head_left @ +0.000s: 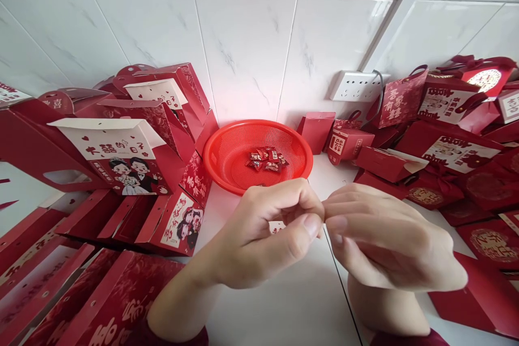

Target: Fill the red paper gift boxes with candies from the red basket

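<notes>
Onscreen I see my left hand (pixel 267 243) and right hand (pixel 393 238) meet, fingers (pixel 373 227) nearly closed, any hold unclear; beyond them a basket (pixel 221 135) presumably keeps sweets (pixel 270 159) handy.

Printed white piece (pixel 277 226), apparently mostly hidden

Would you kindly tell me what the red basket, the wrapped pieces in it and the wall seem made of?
The red basket: likely moulded plastic, smooth and slightly glossy, with even colour and a mesh of small holes.
The wrapped pieces: contents hidden; the wrappers look like shiny printed film, given their bright highlights.
The wall: probably glazed ceramic tile, given its straight joints and glossy reflections.
</notes>
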Tool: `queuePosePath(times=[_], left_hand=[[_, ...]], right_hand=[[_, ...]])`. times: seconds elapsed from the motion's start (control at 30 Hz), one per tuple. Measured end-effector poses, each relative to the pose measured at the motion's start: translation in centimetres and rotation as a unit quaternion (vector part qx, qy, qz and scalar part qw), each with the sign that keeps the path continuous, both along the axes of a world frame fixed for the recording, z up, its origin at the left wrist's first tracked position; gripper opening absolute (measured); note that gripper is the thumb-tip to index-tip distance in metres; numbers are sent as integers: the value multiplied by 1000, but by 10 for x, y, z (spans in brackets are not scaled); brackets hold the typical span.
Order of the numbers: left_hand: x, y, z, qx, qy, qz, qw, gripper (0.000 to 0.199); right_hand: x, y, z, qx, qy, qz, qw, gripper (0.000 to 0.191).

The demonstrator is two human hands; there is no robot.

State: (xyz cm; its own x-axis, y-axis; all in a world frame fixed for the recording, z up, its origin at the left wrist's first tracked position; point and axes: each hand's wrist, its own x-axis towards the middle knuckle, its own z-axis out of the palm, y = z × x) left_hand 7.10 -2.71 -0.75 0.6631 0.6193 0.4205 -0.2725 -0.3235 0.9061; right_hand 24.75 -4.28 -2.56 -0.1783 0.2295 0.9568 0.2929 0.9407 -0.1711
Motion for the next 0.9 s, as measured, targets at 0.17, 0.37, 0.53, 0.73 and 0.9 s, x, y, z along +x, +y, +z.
queuePosePath(times=[0.17, 0.37, 0.53, 0.73, 0.9], left_hand=[[-2, -1, 1, 8, 20, 0, 1000, 14], [-2, 0, 3, -30, 19, -13, 999, 17], [-2, -1, 3, -56, 10, -21, 998, 20], [1, 4, -4, 89, 33, 132, 987, 17], [1, 21, -8, 374, 91, 265, 884, 10]], right_hand=[[5, 3, -1, 37, -59, 0, 998, 18], [4, 3, -1, 43, -48, 6, 998, 14], [5, 9, -4, 59, -42, 14, 997, 18], [3, 12, -8, -29, -14, -64, 997, 31], [1, 9, -11, -118, -3, -146, 982, 28]])
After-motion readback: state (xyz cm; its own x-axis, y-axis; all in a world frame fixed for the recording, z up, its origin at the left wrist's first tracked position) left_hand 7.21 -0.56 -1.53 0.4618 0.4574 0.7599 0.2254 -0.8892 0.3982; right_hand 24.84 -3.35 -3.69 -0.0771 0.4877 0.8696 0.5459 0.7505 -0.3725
